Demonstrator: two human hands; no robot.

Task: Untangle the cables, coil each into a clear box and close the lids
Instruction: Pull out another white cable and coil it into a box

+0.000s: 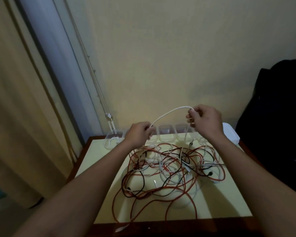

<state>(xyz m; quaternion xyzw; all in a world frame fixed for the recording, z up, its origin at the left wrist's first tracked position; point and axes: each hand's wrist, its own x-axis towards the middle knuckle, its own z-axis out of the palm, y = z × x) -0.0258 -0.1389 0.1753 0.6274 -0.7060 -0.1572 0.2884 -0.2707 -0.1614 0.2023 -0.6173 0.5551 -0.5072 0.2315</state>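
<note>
Left hand: fingers curled, pinching the lower end of the white cable's arc.
Right hand: held higher, fingers curled, pinching the arc's upper end.
White cable: arcs between my two hands, then drops from the right hand into the tangle.
Tangle: red, black and white cables crossed over one another on the desk, below both hands.
Boxes: clear, in a row just beyond the hands, partly hidden by them.
End box: left of the left hand, with a white coil inside.
White stack: right of the right hand; I cannot tell what it is.
Curtain: well left of the left hand.
</note>
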